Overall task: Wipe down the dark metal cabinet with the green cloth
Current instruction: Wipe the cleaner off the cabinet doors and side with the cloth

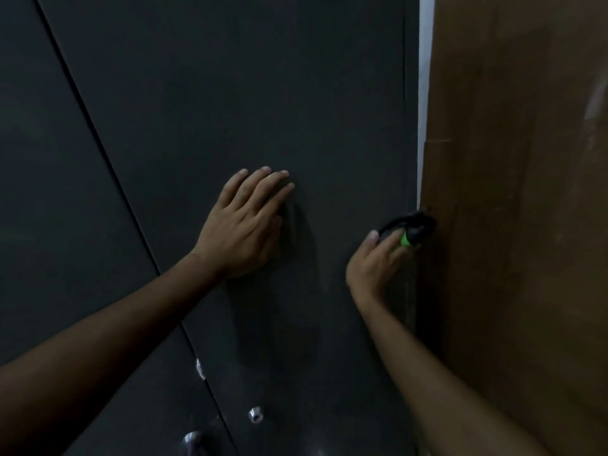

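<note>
The dark metal cabinet point(204, 93) fills most of the head view, with a seam between two doors running diagonally from top left to bottom middle. My left hand point(241, 222) lies flat on the right door, fingers straight and together. My right hand point(375, 261) is at the cabinet's right edge and grips the cloth point(408, 230), which looks mostly dark with a small bright green patch. The cloth is pushed into the narrow gap between the cabinet and a brown board. Most of the cloth is in shadow.
A tall brown cardboard-like board point(513, 225) stands close against the cabinet's right side. A thin strip of white wall point(424, 93) shows between them. Shiny metal lock fittings point(255, 414) and another silver fitting point(192, 439) sit low on the doors.
</note>
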